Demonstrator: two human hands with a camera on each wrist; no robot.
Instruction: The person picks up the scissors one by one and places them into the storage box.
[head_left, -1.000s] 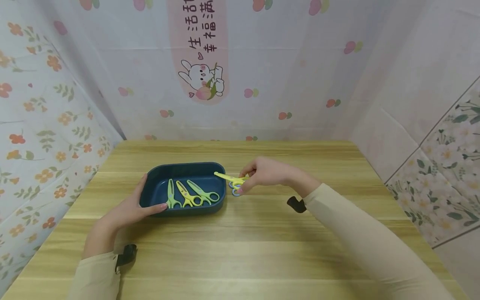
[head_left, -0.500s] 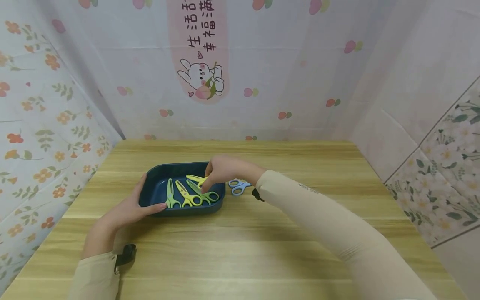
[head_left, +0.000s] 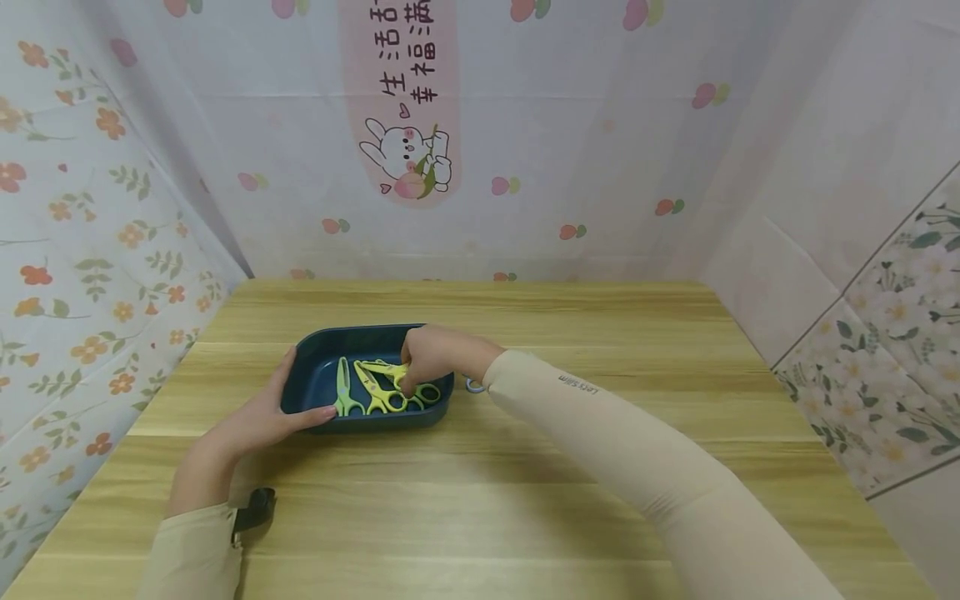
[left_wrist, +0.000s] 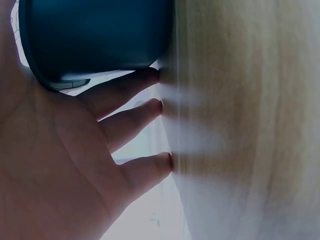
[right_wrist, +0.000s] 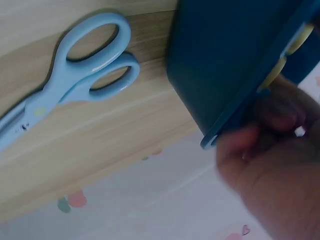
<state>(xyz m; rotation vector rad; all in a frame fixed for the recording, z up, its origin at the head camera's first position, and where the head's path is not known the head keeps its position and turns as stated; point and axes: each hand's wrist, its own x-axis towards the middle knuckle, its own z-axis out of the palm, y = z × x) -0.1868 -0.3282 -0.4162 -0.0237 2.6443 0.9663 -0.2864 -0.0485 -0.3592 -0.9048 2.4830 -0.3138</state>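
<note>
A dark blue bin (head_left: 375, 424) stands on the table, left of centre. My left hand (head_left: 258, 421) spans its near left corner, thumb along the front rim and the other fingers down its outer side. In the left wrist view those fingers (left_wrist: 132, 122) are straight and spread, tips at the tabletop. My right hand (head_left: 435, 354) is over the bin's right end and pinches yellow scissors (head_left: 393, 372) by the handle, blades pointing left. Below them lie light green scissors (head_left: 343, 393), another yellow pair (head_left: 373, 390) and a second green pair (head_left: 429, 393), partly hidden.
Light blue scissors (right_wrist: 75, 65) lie on the wooden table (head_left: 525, 500) just right of the bin, mostly hidden by my right arm in the head view. Printed curtains (head_left: 600, 125) stand around the back and sides.
My right hand has carried the yellow scissors from right of the bin into it and lowered them over the other scissors. My left hand has stayed at the bin's corner.
</note>
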